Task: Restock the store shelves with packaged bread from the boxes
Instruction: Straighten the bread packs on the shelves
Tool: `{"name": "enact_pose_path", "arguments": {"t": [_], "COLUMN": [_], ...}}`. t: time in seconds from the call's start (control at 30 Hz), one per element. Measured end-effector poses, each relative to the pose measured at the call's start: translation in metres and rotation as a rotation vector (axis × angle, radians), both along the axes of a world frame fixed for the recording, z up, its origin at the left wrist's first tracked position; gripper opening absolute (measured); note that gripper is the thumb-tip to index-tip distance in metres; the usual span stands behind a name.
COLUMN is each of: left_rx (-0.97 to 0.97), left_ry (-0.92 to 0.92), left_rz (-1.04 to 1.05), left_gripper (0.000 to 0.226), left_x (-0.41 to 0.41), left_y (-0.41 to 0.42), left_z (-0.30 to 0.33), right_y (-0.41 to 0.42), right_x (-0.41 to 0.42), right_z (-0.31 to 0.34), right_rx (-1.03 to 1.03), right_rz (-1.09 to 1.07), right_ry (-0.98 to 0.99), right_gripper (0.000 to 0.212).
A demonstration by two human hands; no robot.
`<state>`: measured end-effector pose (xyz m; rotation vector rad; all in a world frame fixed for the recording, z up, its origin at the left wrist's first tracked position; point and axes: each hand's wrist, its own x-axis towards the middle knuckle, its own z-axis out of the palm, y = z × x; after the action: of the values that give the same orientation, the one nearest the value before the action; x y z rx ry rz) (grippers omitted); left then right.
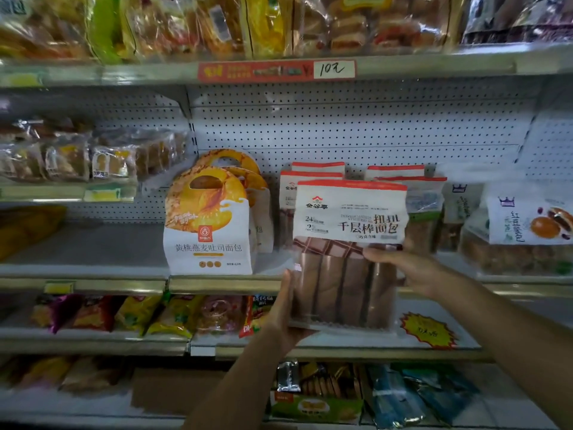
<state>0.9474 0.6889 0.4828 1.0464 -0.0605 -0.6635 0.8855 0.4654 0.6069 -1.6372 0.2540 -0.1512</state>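
Both hands gripped the bread pack (pixel 347 252) upright just in front of the middle shelf (pixel 223 282), the left hand (pixel 286 308) clasping its lower left edge and the right hand (pixel 412 270) pinching its right side. It looked light and soft: glossy, crinkly film, probably slippery, over brown stick loaves in a clear tray. Holding the stiffer tray edges seemed safest, since squeezing the middle could crush the bread.

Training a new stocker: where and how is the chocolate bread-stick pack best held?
Hold the chocolate bread-stick pack by its two long side edges, one hand from each side, as the left hand and right hand do. It is flat, wide and upright, with a limp top.
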Motion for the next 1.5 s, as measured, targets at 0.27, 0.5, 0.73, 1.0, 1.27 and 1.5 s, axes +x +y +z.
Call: {"name": "enact_pose_path", "arguments": {"t": [0.27,0.5,0.73,1.0,1.27,1.5], "left_rx": [0.203,0.402,0.425,0.528,0.498,0.559], "left_ry": [-0.35,-0.499,-0.562,-0.419,-0.378,-0.239], "left_rz": [-0.018,0.072,0.157,0.298,0.305,0.337], "left_gripper": [0.085,0.05,0.029,0.035,0.028,0.053], "left_x": [0.075,0.155,0.207,0.219,0.217,0.217], "left_y": [-0.039,-0.061,-0.083,-0.101,-0.1,-0.1], "left_z": [-0.017,-0.021,-0.032,-0.064,-0.06,-0.058], "right_y": [-0.045,-0.07,-0.087,-0.102,-0.1,-0.091], "right_x": [0.084,0.165,0.222,0.241,0.247,0.232], "right_z": [-0.018,-0.027,-0.051,-0.097,-0.102,-0.103], "right_rx": [-0.046,-0.063,-0.082,-0.158,-0.184,-0.22], "right_rz": [-0.058,0.027,-0.034,-0.025,0.028,-0.077], "right_ry": [-0.07,-0.088,-0.136,-0.104,-0.056,-0.009], "right_gripper": [0.051,0.081,0.072,0.085,0.086,0.092]}}
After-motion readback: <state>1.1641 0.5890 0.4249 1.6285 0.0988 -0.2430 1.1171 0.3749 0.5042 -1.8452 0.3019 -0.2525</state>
